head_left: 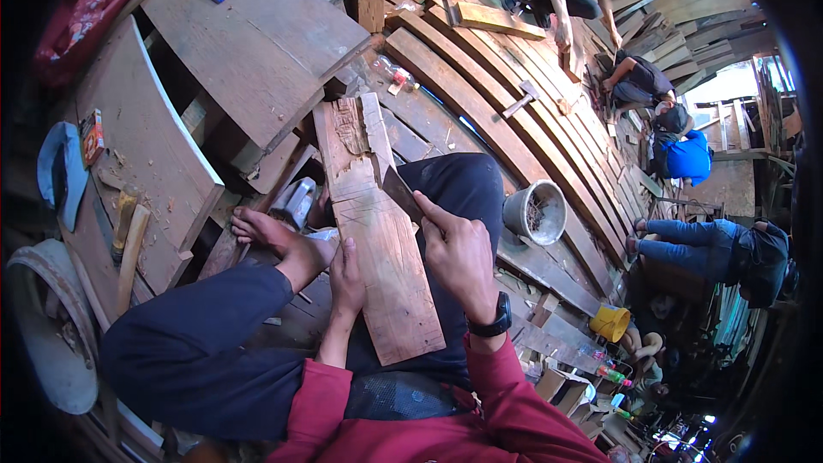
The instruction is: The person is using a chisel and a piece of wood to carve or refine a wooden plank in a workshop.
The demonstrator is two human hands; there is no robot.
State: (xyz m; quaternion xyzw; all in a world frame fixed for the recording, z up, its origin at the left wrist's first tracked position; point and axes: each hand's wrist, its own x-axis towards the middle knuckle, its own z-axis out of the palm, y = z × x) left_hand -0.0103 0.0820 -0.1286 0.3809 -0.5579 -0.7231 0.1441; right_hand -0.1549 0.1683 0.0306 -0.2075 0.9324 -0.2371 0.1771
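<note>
A worn wooden board (386,291), split and chipped at its upper end, lies tilted across my lap. My left hand (347,283) grips its left edge near the middle. My right hand (454,253) is closed on a dark flat blade (401,195), index finger along its back, and the blade rests at the split on the board's right side. The blade's handle is hidden in my fingers. My bare left foot (279,244) is beside the board, near a metal tool (294,203) that I cannot make out clearly.
Long curved planks (506,111) span the upper right, with a hammer (519,103) on them. A grey bucket (553,210) stands by my right knee. Panels (249,51) and wooden-handled tools (129,257) lie left. Several co-workers (681,154) work at the right; a yellow bucket (609,323) is there.
</note>
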